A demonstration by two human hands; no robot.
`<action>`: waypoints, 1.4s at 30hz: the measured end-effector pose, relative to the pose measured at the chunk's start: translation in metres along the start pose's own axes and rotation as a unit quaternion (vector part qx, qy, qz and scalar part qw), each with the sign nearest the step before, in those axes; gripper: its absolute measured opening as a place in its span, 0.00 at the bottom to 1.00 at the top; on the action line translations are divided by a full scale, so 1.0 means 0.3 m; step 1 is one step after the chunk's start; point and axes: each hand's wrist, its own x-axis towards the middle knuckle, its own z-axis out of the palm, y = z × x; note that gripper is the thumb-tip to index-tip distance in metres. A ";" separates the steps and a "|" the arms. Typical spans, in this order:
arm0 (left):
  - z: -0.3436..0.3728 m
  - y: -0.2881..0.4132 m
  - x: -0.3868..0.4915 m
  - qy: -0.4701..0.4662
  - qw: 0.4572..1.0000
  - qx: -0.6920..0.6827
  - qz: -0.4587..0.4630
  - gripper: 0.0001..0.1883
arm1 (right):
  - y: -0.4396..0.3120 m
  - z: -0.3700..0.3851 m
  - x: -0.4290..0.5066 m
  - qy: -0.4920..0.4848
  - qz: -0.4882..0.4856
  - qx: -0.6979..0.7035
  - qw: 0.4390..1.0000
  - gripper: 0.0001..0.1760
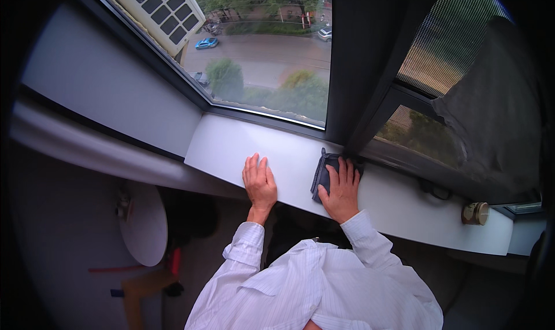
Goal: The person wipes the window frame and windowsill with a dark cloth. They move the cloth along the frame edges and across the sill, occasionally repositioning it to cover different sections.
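My left hand [259, 182] lies palm down on the white window sill [290, 165], its fingers pointing to the glass and holding nothing. To its right, my right hand [341, 187] rests flat on a folded dark grey cloth [321, 174], fingers a little spread over it. The cloth lies on the sill against the dark window frame [353, 69]. Part of the cloth is hidden under the hand. Further right, a small jar with a tan lid [481, 213] lies or stands near the sill's right end; which one I cannot tell.
A window handle [435, 191] juts over the sill, right of my right hand. Grey fabric [507, 113] hangs before the screened window at the right. Below left are a round white disc [145, 226] and a brown angled object [145, 286]. Outside the glass, an air-conditioner unit [162, 13] shows.
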 end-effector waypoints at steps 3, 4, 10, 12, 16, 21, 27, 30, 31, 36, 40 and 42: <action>-0.012 -0.001 -0.002 -0.006 1.000 -0.001 0.005 0.19 | -0.107 0.073 0.031 -0.007 -0.081 -0.002 0.997 0.39; -0.013 -0.001 -0.001 -0.009 1.000 -0.003 0.007 0.19 | -0.136 0.090 0.036 -0.016 -0.103 -0.004 0.995 0.38; -0.018 -0.001 0.003 -0.014 1.000 -0.008 0.013 0.20 | -0.133 0.022 -0.037 -0.106 -0.117 -0.013 0.987 0.41; -0.019 0.003 0.005 -0.017 1.000 -0.010 0.012 0.20 | -0.094 -0.036 -0.088 -0.123 -0.104 -0.024 0.987 0.41; -0.023 0.011 0.003 -0.023 1.000 -0.009 0.005 0.21 | -0.022 -0.092 -0.104 -0.085 -0.019 -0.047 0.995 0.39; -0.029 0.011 0.006 -0.023 0.999 -0.008 0.024 0.20 | -0.099 0.038 0.004 -0.009 0.034 -0.067 0.997 0.40; -0.030 -0.002 0.005 -0.031 0.998 -0.031 0.037 0.21 | -0.286 0.174 0.052 -0.027 -0.051 -0.043 0.997 0.38; -0.028 -0.006 0.002 -0.029 0.998 -0.041 0.037 0.22 | -0.259 0.110 -0.027 -0.064 -0.057 -0.042 0.995 0.39; -0.027 -0.006 0.002 -0.030 0.998 -0.034 0.042 0.22 | -0.236 0.081 -0.061 -0.070 -0.069 -0.039 0.994 0.39; -0.020 -0.004 -0.003 -0.027 0.998 -0.028 0.040 0.20 | -0.087 -0.065 -0.183 -0.080 0.029 -0.089 0.992 0.39; -0.019 -0.005 -0.007 -0.029 0.998 -0.026 0.038 0.20 | -0.055 -0.047 -0.153 -0.021 0.114 -0.129 0.985 0.42; -0.018 -0.007 -0.008 -0.028 0.999 -0.027 0.036 0.20 | -0.080 0.001 -0.103 -0.012 0.094 -0.125 0.988 0.42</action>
